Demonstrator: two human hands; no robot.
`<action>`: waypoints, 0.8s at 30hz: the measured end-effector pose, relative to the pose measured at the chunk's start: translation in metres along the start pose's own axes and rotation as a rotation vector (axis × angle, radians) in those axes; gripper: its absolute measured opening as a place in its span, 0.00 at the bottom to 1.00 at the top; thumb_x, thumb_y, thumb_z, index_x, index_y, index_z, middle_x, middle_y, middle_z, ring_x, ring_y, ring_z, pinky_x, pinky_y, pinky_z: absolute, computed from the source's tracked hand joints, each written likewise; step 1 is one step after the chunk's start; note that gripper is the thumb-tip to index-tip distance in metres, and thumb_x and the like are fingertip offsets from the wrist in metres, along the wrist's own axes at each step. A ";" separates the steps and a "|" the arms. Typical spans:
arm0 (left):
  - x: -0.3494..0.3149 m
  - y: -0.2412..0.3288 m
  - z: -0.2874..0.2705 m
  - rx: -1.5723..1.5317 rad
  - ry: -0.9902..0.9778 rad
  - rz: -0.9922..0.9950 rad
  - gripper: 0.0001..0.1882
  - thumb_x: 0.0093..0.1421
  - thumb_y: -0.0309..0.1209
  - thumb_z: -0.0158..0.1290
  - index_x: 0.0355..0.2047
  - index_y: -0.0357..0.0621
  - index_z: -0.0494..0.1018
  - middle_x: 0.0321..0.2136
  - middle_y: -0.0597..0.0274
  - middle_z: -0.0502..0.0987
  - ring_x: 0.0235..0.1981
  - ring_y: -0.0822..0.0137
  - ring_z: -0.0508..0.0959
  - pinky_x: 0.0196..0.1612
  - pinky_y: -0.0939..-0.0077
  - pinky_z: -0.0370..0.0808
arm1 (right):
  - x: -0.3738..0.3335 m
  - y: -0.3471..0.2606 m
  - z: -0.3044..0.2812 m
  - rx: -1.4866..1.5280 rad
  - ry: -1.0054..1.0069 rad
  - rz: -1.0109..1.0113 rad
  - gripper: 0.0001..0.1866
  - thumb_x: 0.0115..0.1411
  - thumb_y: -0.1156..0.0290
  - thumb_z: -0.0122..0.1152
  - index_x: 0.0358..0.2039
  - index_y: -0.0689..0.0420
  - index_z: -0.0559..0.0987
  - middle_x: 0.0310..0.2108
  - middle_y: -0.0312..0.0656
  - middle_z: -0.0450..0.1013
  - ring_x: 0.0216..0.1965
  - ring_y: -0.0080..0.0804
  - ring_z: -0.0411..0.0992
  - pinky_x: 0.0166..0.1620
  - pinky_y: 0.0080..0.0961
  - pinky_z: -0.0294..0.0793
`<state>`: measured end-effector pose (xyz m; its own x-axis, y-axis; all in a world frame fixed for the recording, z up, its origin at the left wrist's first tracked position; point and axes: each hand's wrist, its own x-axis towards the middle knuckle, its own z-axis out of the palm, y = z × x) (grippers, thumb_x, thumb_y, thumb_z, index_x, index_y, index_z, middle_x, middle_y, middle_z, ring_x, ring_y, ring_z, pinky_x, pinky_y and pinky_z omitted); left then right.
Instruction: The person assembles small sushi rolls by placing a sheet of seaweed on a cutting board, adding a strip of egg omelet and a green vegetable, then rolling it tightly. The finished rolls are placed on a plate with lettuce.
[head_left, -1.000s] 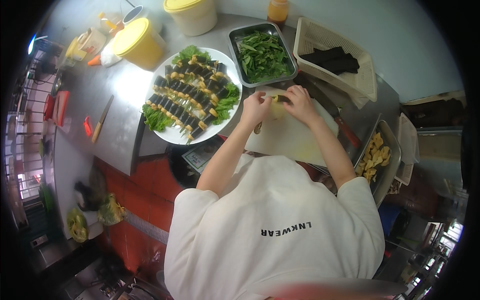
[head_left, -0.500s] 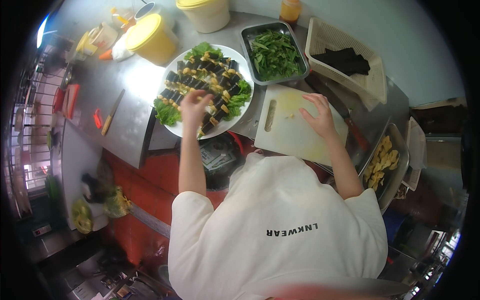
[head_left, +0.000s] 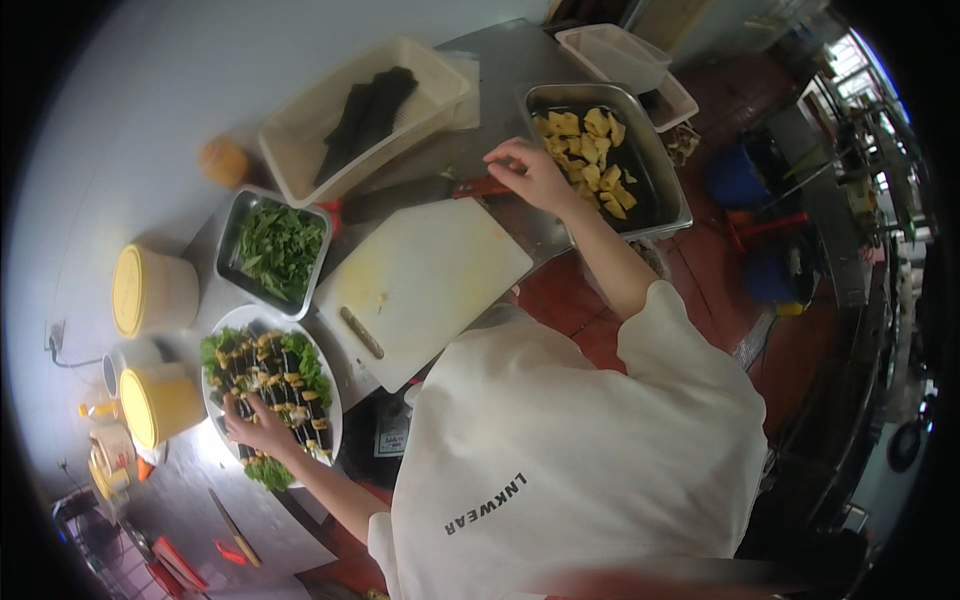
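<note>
My left hand is over the white oval plate, its fingertips touching dark rolls topped with yellow pieces. Its thumb and fingers are apart, and I see nothing lifted in them. Green lettuce edges the rolls. My right hand hovers beside a metal tray of yellow, folded-looking pieces, its fingers loosely bent and apart with nothing visible between them. Between the two hands lies a white cutting board with a few yellow crumbs. A cleaver with a reddish handle rests along its far edge.
Beyond the plate stands a metal tray of green leaves. A cream basket holds black sheets. Yellow-lidded tubs stand at the left. A knife and a small red object lie near the lower left.
The view has turned to the right. My right hand has moved from above the cutting board to the tray of yellow pieces. My left hand is still at the rolls on the plate.
</note>
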<state>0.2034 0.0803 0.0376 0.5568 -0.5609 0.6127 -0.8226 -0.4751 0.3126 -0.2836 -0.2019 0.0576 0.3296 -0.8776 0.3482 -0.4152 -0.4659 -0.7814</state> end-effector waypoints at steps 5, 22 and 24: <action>-0.065 0.119 0.032 -0.569 -0.245 0.219 0.16 0.52 0.28 0.58 0.42 0.39 0.73 0.44 0.54 0.73 0.51 0.53 0.69 0.54 0.57 0.61 | -0.006 0.039 -0.047 0.043 0.244 0.181 0.09 0.59 0.69 0.60 0.40 0.53 0.79 0.35 0.34 0.76 0.37 0.22 0.73 0.38 0.22 0.71; -0.112 0.179 0.046 -0.505 -0.314 0.084 0.16 0.51 0.23 0.55 0.42 0.40 0.72 0.44 0.53 0.72 0.52 0.48 0.66 0.55 0.55 0.60 | 0.277 0.058 0.102 -0.742 -0.691 0.005 0.23 0.48 0.83 0.56 0.47 0.51 0.76 0.48 0.42 0.70 0.53 0.42 0.66 0.53 0.35 0.69; -0.114 0.179 0.044 -0.488 -0.311 0.029 0.15 0.51 0.22 0.55 0.40 0.40 0.73 0.44 0.54 0.72 0.52 0.48 0.66 0.55 0.55 0.61 | 0.281 0.052 0.108 -0.794 -0.764 -0.012 0.26 0.46 0.81 0.59 0.48 0.48 0.75 0.50 0.41 0.68 0.56 0.41 0.63 0.54 0.37 0.68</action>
<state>-0.0024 0.0292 -0.0082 0.4800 -0.7770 0.4072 -0.7552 -0.1299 0.6425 -0.1212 -0.4608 0.0592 0.6614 -0.6986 -0.2728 -0.7449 -0.6545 -0.1298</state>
